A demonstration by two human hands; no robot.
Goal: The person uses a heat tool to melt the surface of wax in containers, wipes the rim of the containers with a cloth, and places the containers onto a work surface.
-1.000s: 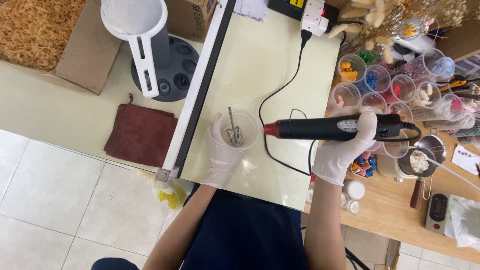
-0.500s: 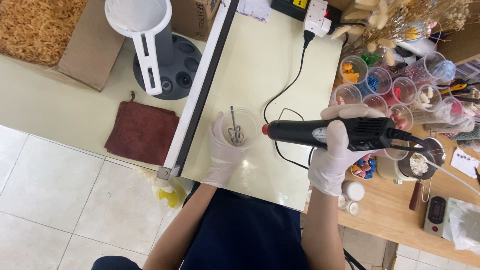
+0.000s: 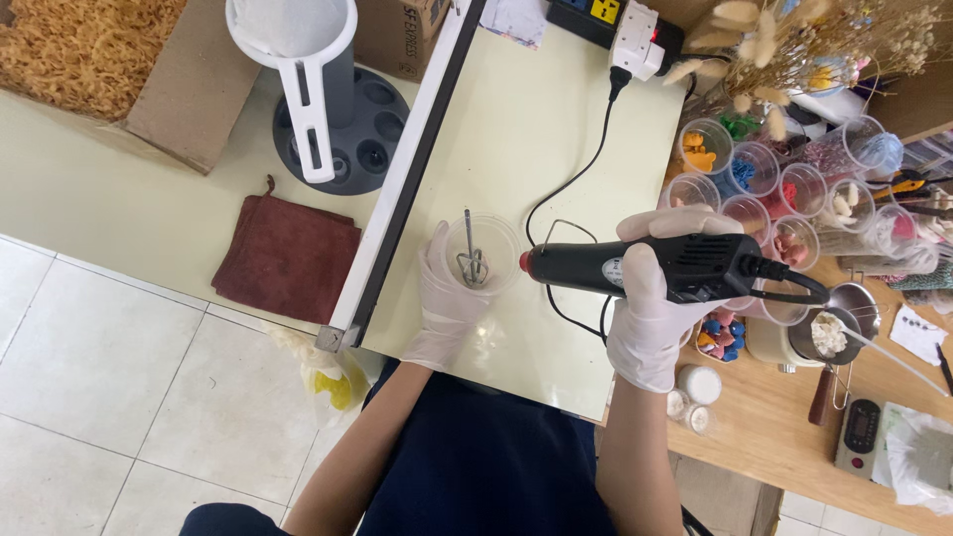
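My left hand (image 3: 445, 298), in a white glove, grips a clear plastic cup (image 3: 483, 253) on the pale green table (image 3: 516, 149). A small metal wick holder stands inside the cup. My right hand (image 3: 650, 308), also gloved, holds a black heat gun (image 3: 655, 266) level, its red-tipped nozzle pointing left at the cup's rim. The gun's black cord (image 3: 576, 179) runs up the table to a power strip (image 3: 620, 25) at the far edge.
Several clear cups of coloured pieces (image 3: 774, 184) crowd the right side beside dried flowers. A small metal pot with white wax (image 3: 829, 333) and a digital scale (image 3: 859, 437) sit on the wooden bench. On the left, a red cloth (image 3: 288, 258), a white pitcher (image 3: 298, 60) and a cardboard box.
My right hand has brought the heat gun slightly left and lower, so its nozzle is closer to the cup. My left hand keeps its hold on the cup.
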